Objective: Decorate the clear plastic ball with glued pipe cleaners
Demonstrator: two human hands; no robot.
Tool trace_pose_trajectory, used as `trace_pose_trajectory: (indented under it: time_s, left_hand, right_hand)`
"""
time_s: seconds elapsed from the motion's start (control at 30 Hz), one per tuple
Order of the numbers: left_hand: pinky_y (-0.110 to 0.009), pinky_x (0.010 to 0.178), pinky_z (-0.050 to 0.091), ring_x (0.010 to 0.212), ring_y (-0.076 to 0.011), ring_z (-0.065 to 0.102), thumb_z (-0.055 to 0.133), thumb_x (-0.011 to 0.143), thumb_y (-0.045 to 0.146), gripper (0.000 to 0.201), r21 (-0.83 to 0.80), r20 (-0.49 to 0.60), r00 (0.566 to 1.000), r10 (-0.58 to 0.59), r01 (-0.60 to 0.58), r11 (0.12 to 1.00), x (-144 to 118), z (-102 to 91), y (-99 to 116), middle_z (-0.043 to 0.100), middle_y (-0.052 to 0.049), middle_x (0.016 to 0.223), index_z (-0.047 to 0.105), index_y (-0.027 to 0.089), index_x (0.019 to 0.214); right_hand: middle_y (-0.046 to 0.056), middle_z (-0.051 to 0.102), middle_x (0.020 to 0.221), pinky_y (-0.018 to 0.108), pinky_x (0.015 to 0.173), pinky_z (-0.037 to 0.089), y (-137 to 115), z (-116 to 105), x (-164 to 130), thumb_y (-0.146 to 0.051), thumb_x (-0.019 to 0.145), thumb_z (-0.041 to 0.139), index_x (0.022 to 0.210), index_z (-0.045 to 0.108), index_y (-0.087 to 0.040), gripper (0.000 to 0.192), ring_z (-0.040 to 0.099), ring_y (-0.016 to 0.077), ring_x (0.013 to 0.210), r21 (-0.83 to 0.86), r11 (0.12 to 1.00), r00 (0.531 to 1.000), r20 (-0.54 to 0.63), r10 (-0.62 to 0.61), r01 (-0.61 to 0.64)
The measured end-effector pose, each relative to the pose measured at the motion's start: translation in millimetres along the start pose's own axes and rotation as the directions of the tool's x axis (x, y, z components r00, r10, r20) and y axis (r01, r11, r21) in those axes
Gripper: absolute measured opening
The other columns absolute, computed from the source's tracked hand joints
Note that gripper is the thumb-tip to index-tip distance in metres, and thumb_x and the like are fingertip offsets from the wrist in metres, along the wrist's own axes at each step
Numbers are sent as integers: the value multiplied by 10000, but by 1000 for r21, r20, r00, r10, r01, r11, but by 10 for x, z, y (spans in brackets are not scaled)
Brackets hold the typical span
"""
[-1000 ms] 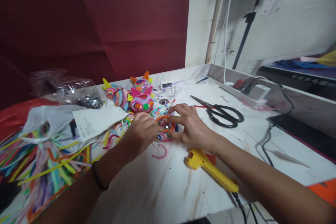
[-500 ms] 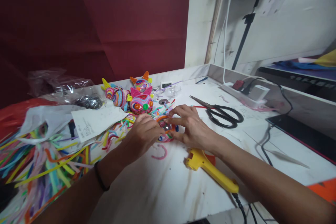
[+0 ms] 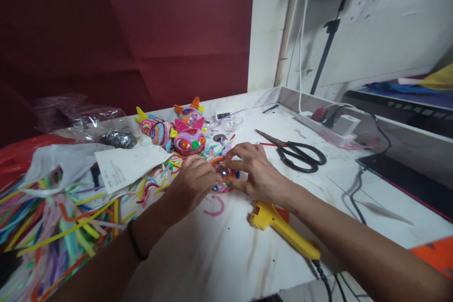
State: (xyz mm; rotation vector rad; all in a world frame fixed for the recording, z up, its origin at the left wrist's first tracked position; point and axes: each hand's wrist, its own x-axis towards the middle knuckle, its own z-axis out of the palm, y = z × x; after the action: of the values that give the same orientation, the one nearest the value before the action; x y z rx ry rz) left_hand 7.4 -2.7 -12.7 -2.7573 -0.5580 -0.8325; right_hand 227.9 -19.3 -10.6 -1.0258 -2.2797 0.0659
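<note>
A clear plastic ball (image 3: 224, 171), partly covered with coloured pipe cleaners, sits low over the table between my two hands. My left hand (image 3: 198, 177) has its fingers curled against the ball's left side. From the right, my right hand (image 3: 255, 170) grips it with thumb and fingers bent around the edge. An orange pipe cleaner (image 3: 217, 160) runs along the ball's upper rim; my fingers hide much of the rest. Just in front lies a curved pink pipe cleaner piece (image 3: 215, 206). Behind stand finished-looking pipe cleaner animal figures, the nearest a pink one (image 3: 190, 140).
A yellow glue gun (image 3: 283, 231) lies right of my hands, its cord trailing off the front edge. Black-handled scissors (image 3: 297, 153), a power strip (image 3: 329, 127) and a phone (image 3: 403, 181) lie farther right. Pipe cleaners (image 3: 67, 226) and a paper sheet (image 3: 130, 165) cover the left.
The view has shifted very slightly. Both hands stay on the ball in nearly the same place, with only small finger movement.
</note>
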Motion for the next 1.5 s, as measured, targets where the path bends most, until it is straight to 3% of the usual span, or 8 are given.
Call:
trace_pose_trajectory:
  time_s: [0.3, 1.27, 1.5]
  left_hand:
    - [-372, 857, 397, 831, -187, 538, 466, 997, 211, 224, -38, -23, 999, -25, 24, 999, -8, 20, -4, 653, -36, 825, 667, 179, 902]
    - [-413, 941, 386, 836, -161, 596, 515, 983, 210, 191, -14, -61, 992, 106, -107, 994, 24, 41, -110, 690, -10, 809, 701, 209, 939]
    - [-422, 957, 356, 829, -152, 585, 493, 1000, 203, 194, 33, -18, 986, 167, -166, 986, 89, -42, -69, 698, 18, 777, 675, 210, 933]
  right_hand:
    - [99, 682, 1117, 437, 840, 325, 15, 22, -2, -243, 846, 742, 1094, 757, -239, 248, 540, 297, 1093, 3, 1000, 1000, -23, -10, 10]
    - [93, 674, 1115, 430, 828, 323, 13, 22, -5, -234, 831, 762, 1098, 759, -240, 267, 533, 293, 1078, 8, 1000, 1000, -21, -2, 2]
    - [89, 672, 1111, 425, 827, 309, 21, 31, -19, -247, 836, 761, 1110, 752, -253, 275, 530, 289, 1074, 0, 1000, 1000, -26, -6, 6]
